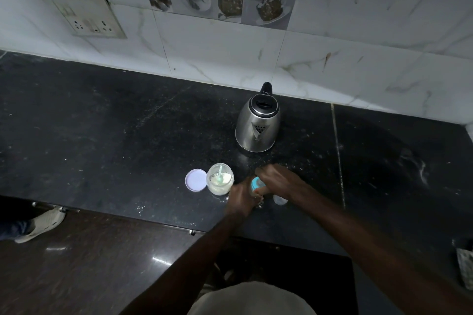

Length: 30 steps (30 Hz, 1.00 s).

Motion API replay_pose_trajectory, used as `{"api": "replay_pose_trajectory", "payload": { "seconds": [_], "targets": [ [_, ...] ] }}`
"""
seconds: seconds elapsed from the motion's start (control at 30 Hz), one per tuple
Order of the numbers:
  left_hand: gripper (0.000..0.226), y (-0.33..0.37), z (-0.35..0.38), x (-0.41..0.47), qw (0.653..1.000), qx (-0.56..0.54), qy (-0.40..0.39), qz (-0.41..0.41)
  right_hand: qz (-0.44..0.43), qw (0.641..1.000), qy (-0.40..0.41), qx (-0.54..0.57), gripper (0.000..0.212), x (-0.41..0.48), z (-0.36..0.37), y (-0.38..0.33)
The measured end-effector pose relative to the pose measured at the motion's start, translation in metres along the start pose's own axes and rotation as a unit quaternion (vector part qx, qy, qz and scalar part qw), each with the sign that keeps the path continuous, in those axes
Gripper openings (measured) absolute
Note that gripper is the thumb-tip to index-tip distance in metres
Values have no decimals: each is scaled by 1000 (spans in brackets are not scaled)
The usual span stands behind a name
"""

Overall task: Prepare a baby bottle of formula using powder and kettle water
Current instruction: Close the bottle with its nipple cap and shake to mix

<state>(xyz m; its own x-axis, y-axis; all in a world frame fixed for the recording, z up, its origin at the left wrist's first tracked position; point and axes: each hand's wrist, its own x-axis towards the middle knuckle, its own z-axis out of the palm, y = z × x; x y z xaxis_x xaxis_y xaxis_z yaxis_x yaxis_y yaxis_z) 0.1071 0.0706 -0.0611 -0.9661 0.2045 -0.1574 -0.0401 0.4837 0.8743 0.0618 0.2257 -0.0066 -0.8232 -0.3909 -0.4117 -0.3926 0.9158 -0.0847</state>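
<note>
In front of the electric kettle (257, 126), the left hand (240, 198) wraps the baby bottle (256, 183) to steady it while the right hand (277, 179) curls over its top, probably twisting. The open powder jar (220, 179) waits front-left of the kettle.

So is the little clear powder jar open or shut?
Open: its round lilac lid lies beside the clear jar, with a pale spoon inside.
</note>
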Motion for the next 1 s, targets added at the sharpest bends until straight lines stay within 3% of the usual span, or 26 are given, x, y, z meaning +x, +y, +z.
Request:
{"api": "replay_pose_trajectory", "payload": {
  "seconds": [0.07, 0.27, 0.53, 0.8, 1.0],
  "targets": [
    [28, -1, 0, 1, 1000, 9, -8, -8, -15, 997, 15, -74, 46, 2, 0, -1],
    [34, -4, 2, 5, 999, 35, -7, -6, -108, 987, 40, -115, 40, 0, 10, 4],
    [26, -8, 5, 6, 998, 55, 10, -14, 103, 993, 38, -32, 56, 3, 27, -28],
    [31, -8, 4, 4, 1000, 24, 5, -3, -42, 998, 10, -55, 55, 4, 25, 4],
    [16, -7, 5, 2, 999, 28, 14, -16, 46, 998, 32, -28, 70, 7, 30, -12]
  ]
}}
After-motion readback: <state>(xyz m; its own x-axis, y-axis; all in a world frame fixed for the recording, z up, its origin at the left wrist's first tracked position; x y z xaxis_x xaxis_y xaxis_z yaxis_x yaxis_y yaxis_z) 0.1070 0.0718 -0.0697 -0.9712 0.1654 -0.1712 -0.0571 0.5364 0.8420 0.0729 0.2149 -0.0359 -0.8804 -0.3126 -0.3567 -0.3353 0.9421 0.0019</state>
